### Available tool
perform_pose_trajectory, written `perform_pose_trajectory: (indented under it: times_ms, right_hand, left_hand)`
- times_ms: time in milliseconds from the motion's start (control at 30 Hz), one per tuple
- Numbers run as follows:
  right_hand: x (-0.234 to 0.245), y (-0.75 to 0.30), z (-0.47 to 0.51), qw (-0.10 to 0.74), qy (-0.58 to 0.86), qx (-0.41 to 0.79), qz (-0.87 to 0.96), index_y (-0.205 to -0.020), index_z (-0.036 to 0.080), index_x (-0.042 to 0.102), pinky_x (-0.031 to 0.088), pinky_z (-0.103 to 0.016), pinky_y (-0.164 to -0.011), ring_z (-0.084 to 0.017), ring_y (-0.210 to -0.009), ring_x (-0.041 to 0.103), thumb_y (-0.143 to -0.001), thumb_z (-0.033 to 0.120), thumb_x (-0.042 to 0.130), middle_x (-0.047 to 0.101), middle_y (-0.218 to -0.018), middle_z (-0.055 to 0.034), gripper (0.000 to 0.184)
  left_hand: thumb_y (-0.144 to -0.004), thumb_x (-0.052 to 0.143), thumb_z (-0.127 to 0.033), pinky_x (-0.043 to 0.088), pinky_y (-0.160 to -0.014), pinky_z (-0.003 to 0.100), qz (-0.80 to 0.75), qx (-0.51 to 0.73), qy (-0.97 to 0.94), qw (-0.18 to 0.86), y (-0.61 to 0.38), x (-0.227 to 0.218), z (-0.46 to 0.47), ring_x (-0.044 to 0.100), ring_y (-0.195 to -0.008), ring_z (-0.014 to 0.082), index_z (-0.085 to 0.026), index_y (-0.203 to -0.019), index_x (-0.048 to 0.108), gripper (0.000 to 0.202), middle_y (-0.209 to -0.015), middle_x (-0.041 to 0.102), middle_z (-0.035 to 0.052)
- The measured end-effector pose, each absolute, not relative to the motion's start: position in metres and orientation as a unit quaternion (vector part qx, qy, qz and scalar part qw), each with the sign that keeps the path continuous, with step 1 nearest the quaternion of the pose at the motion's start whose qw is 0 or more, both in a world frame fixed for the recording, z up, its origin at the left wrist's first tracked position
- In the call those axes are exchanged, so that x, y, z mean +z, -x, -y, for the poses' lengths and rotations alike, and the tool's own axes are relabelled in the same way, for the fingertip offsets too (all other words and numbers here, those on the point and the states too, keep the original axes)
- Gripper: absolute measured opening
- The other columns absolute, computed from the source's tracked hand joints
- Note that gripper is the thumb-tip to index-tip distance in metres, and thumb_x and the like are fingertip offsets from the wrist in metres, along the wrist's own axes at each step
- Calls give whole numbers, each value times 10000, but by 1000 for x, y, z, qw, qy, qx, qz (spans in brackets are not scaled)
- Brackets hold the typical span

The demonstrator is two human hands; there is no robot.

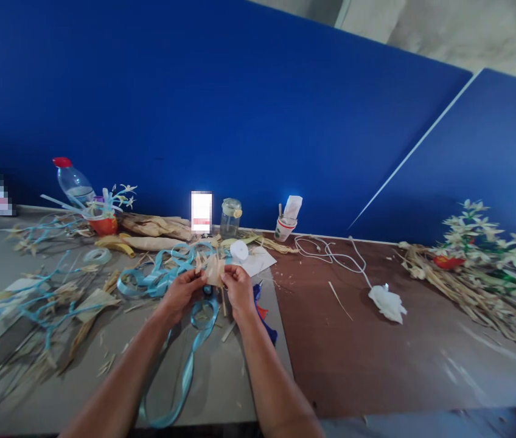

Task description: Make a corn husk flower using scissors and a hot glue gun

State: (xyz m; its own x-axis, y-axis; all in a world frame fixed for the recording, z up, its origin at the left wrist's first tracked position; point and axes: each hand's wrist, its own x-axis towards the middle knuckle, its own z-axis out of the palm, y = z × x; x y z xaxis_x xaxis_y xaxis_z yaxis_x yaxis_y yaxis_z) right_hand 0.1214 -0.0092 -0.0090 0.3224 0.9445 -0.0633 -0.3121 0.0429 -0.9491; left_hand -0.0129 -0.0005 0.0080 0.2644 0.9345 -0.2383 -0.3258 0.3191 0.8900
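My left hand (184,293) and my right hand (238,287) are raised together over the table, both pinching a small tan piece of dried husk (215,269) on a thin stick (223,301) that hangs down between them. The fingers of each hand are closed on the husk from either side. A light blue ribbon (188,365) trails from under my hands toward the table's front edge, with more of it looped in a heap (157,277) behind my left hand.
A grey mat (212,389) covers the brown table (376,359). Husk stems wrapped in blue lie at left (52,304). At the back stand a plastic bottle (73,181), glass jar (230,217), paper cup (285,226), white tape roll (239,250). White cable (326,249) and finished husk flowers (477,255) lie right.
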Motion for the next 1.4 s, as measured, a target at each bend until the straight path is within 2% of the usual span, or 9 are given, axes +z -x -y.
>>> perform_pose_trajectory:
  times_ms: [200,300,367,567,767,900,1000,1167,1400]
  right_hand:
    - [-11,-130,5,639,564,391,347,-776,173,600,420,-247,-586,-125,-564,525,-639,206,576,598,-626,25,143]
    - [-9,-132,6,599,614,337,389,-781,180,609,438,-263,-632,-145,-603,560,-671,180,562,624,-657,7,120]
    - [-7,-131,9,564,634,316,424,-803,182,622,447,-274,-662,-159,-640,587,-696,164,556,648,-695,-10,127]
    - [-4,-127,14,464,665,284,512,-890,164,646,463,-280,-755,-177,-767,644,-741,104,541,698,-814,-63,192]
    - [-5,-122,17,428,643,313,553,-878,163,650,469,-293,-759,-193,-783,651,-741,133,582,705,-839,-75,155]
    - [-7,-118,16,465,626,339,526,-890,168,638,465,-290,-763,-181,-784,639,-700,112,586,690,-826,-56,205]
    - [-11,-119,11,523,600,393,461,-854,170,627,469,-266,-696,-157,-712,614,-653,111,580,658,-752,-20,214]
    - [-15,-124,5,640,523,452,336,-832,157,600,439,-229,-602,-117,-615,548,-620,191,600,604,-671,22,215]
    - [-6,-130,5,713,477,450,247,-834,141,573,360,-202,-517,-70,-530,455,-610,221,610,543,-626,52,240]
  left_hand:
    - [-588,800,-321,200,-370,156,-411,454,-376,695,18,8,-2,294,-366,13,-148,-726,560,326,-491,405,-91]
    - [-618,783,-314,181,-367,152,-404,475,-372,688,22,7,-6,242,-355,10,-156,-748,548,312,-467,337,-112]
    - [-611,787,-300,195,-371,150,-412,491,-372,672,25,7,-8,252,-362,11,-155,-757,544,318,-474,346,-111]
    - [-606,787,-285,201,-373,146,-422,509,-380,647,26,7,-9,290,-374,5,-140,-785,555,327,-515,443,-87]
    - [-620,774,-262,235,-381,153,-400,540,-374,639,28,9,-10,289,-371,12,-142,-797,564,300,-486,413,-99]
    - [-635,765,-275,215,-372,154,-405,549,-374,629,27,13,-9,264,-359,11,-152,-792,559,287,-466,377,-109]
    - [-629,766,-288,198,-367,154,-415,543,-380,624,25,15,-7,258,-352,13,-156,-763,543,291,-447,348,-116]
    - [-594,772,-289,223,-382,152,-442,514,-389,623,24,13,-6,292,-368,19,-161,-759,542,311,-476,388,-110]
    - [-552,749,-277,182,-375,186,-487,399,-490,603,19,2,-7,301,-367,33,-146,-719,575,275,-526,473,-74]
